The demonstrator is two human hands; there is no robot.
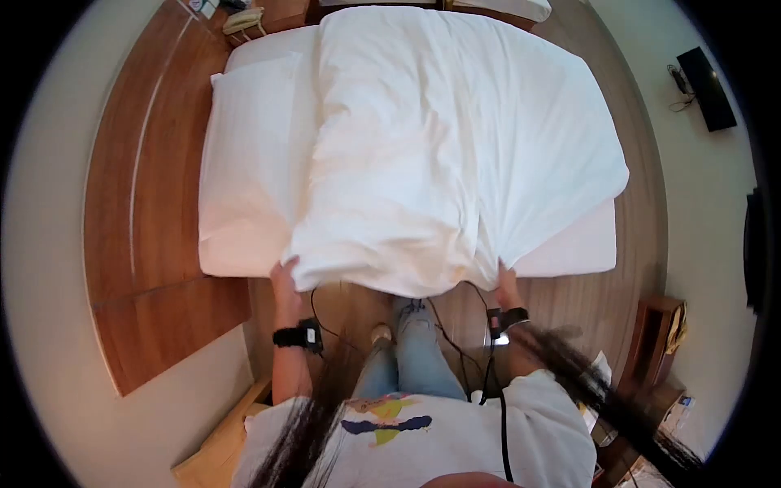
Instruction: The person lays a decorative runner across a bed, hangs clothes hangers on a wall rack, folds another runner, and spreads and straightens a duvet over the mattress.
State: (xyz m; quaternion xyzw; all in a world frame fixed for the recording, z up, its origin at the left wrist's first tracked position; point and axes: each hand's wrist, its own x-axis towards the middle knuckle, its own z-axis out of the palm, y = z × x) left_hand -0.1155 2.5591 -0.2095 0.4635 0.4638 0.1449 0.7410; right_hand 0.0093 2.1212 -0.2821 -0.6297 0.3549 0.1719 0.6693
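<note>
A white duvet point(390, 163) lies across the bed, wrinkled in the middle and pulled into folds toward its near right corner. My left hand point(285, 272) is closed on the near left corner of the duvet at the bed's edge. At the near right, my right hand point(505, 281) grips the gathered duvet edge, from which creases fan out. The fingers of both hands are partly hidden by the cloth. A white pillow point(248, 154) lies at the left end, and the white mattress point(573, 244) shows beneath the duvet at the right.
A wooden headboard panel point(122, 211) runs along the left wall. A beige telephone point(244, 22) sits at the far left. Black cables point(455, 346) hang near my legs. Wooden shelving point(651, 342) stands at the right, below a wall-mounted black screen point(706, 89).
</note>
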